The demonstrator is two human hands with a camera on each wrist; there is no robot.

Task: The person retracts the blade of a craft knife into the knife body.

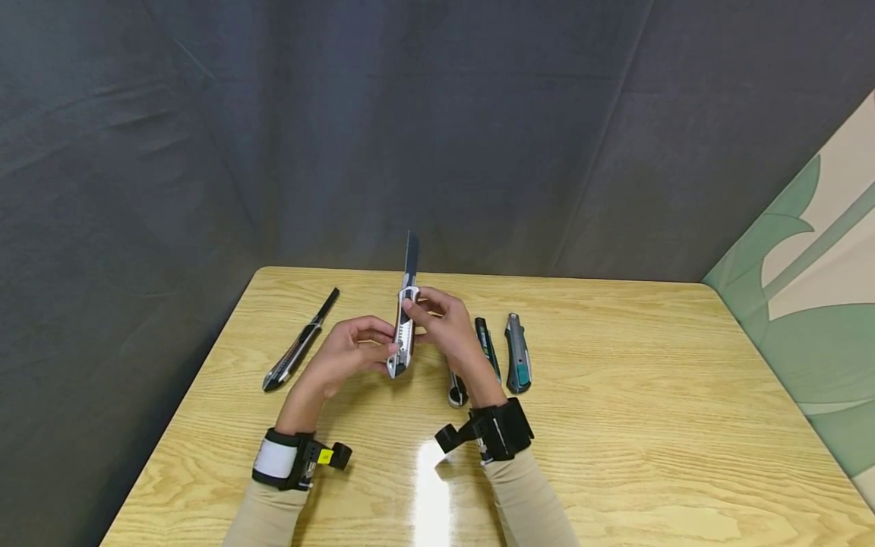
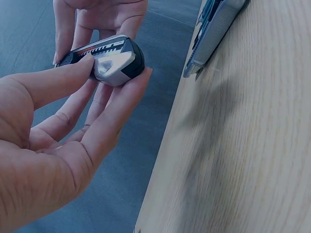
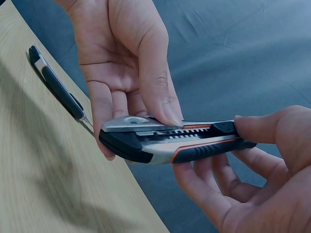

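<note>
Both hands hold a silver, black and orange utility knife point(image 1: 405, 334) above the wooden table point(image 1: 615, 425), its dark blade point(image 1: 411, 257) slid out and pointing away from me. My left hand point(image 1: 386, 351) pinches the knife's butt end point(image 2: 114, 60) between thumb and fingers. My right hand point(image 1: 413, 308) grips the front part of the knife point(image 3: 175, 141), with its thumb against the black slider point(image 3: 224, 127). The right wrist view does not show the blade.
A long slim knife point(image 1: 301, 349) lies on the table to the left. Right of the hands lie a dark knife point(image 1: 487, 346) and a grey-teal one point(image 1: 517, 353). Another knife point(image 1: 456, 391) is partly hidden under my right wrist. A dark curtain backs the table.
</note>
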